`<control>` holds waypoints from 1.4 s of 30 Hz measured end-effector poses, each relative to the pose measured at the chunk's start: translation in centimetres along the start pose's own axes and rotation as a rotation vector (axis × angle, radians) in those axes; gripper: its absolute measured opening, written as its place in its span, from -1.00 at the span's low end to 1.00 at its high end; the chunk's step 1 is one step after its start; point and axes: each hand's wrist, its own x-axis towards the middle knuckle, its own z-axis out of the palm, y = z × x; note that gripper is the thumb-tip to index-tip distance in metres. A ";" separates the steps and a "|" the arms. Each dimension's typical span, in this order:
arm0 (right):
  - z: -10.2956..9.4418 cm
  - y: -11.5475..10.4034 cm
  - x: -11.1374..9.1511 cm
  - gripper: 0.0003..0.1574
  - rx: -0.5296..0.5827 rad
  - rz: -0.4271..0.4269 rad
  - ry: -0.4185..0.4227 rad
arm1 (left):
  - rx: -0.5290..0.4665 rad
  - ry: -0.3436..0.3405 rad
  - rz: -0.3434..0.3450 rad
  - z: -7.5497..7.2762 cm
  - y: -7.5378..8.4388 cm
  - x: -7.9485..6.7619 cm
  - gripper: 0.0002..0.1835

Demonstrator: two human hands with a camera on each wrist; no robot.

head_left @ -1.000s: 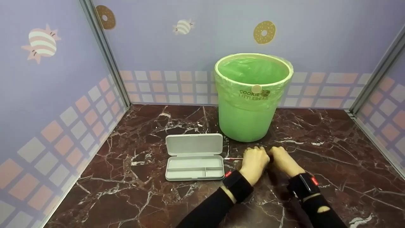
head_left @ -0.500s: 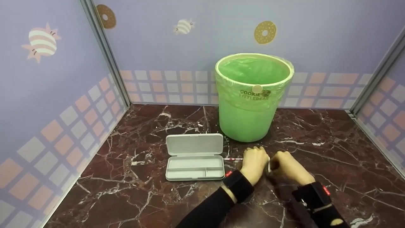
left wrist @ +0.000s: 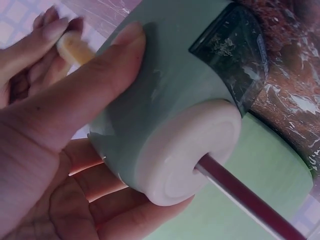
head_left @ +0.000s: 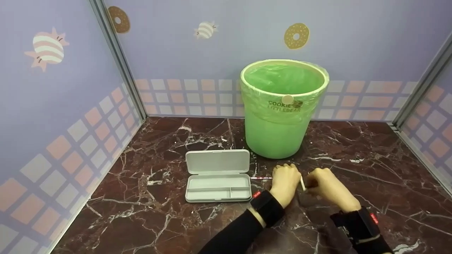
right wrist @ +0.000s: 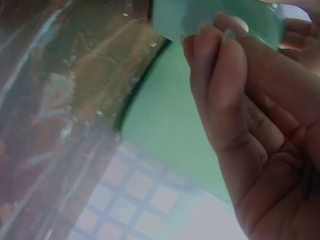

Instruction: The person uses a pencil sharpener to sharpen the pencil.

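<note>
A grey-green pencil sharpener (left wrist: pixel 165 65) with a white front ring lies in my left hand (head_left: pixel 285 181), thumb over the top and fingers curled beneath. A dark red pencil (left wrist: pixel 250 200) is in its front hole; in the head view the pencil (head_left: pixel 261 178) sticks out to the left, its end by the case. My right hand (head_left: pixel 328 187) pinches the cream knob (left wrist: pixel 75 48) of the sharpener's crank (head_left: pixel 302 183). In the head view my left hand hides most of the sharpener body. Shavings show behind its dark clear window (left wrist: pixel 230 55).
An unlidded grey-white pencil case (head_left: pixel 208 194) with divided compartments stands left of my hands, lid tipped back. Behind my hands is a green bin (head_left: pixel 275 134) lined with a clear bag. Patterned walls enclose the dark marble tabletop (head_left: pixel 148 218).
My right hand has moved right and toward me, bringing the crank into view beside my left hand. The pencil's visible markings have changed. My left hand holds its place.
</note>
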 end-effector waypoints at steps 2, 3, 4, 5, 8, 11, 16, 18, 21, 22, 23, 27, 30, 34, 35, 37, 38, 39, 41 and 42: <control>-0.3 -0.1 -0.1 -0.72 0.025 0.004 -0.003 | 0.003 -0.003 -0.002 0.0 0.0 0.0 -0.75; -0.4 -0.2 -0.1 -0.72 0.036 0.009 -0.006 | 0.006 -0.006 0.001 0.0 0.0 -0.1 -0.75; -0.5 -0.2 -0.1 -0.72 0.043 0.010 -0.008 | 0.008 -0.011 0.007 0.0 0.0 -0.1 -0.75; -0.6 -0.2 -0.1 -0.73 0.051 0.012 -0.011 | 0.009 -0.016 0.014 0.0 0.0 0.0 -0.75; -0.6 -0.2 -0.2 -0.72 0.052 0.009 -0.003 | 0.010 -0.018 0.032 0.0 0.0 0.0 -0.75; -0.5 -0.1 -0.3 -0.73 0.059 0.006 0.018 | 0.011 -0.011 0.014 0.0 0.2 0.1 -0.76; -0.4 0.0 -0.5 -0.76 0.072 0.016 0.038 | -0.008 -0.023 -0.078 -0.2 0.7 0.2 -0.74; -0.4 0.0 -0.6 -0.80 0.072 0.026 0.052 | -0.011 -0.034 -0.093 -0.2 0.9 0.2 -0.74; -0.6 0.0 -0.6 -0.86 0.063 0.026 0.075 | 0.000 -0.030 -0.085 -0.3 0.9 0.2 -0.74; -0.7 0.0 -0.5 -0.87 0.064 0.028 0.083 | 0.004 -0.026 -0.077 -0.2 0.8 0.2 -0.74; -0.7 0.0 -0.5 -0.88 0.058 0.030 0.090 | 0.011 -0.018 -0.064 -0.2 0.8 0.1 -0.75; -0.9 0.0 -0.3 -0.90 0.046 0.051 0.115 | 0.004 -0.013 0.007 -0.1 0.3 0.2 -0.75; -0.9 0.0 0.0 -0.89 0.035 0.059 0.132 | -0.032 -0.044 0.066 0.2 -0.1 0.6 -0.75; -0.8 0.1 0.3 -0.88 0.032 0.052 0.140 | -0.097 -0.064 0.110 0.4 -0.7 1.0 -0.79; -0.8 0.1 0.4 -0.87 0.028 0.049 0.145 | -0.108 -0.062 0.118 0.5 -0.9 1.0 -0.81; -0.8 0.2 0.4 -0.85 0.030 0.045 0.149 | -0.121 -0.048 0.134 0.5 -1.1 1.1 -0.84; -0.9 0.2 0.5 -0.84 0.033 0.046 0.151 | -0.124 -0.043 0.141 0.5 -1.1 1.1 -0.85; -0.9 0.3 0.4 -0.84 0.037 0.050 0.148 | -0.127 -0.041 0.148 0.5 -1.1 1.1 -0.86; -1.0 0.3 0.3 -0.84 0.054 0.064 0.136 | -0.131 -0.048 0.156 0.4 -1.1 1.1 -0.86; -1.0 0.3 0.2 -0.85 0.060 0.073 0.129 | -0.129 -0.052 0.159 0.3 -1.0 1.0 -0.85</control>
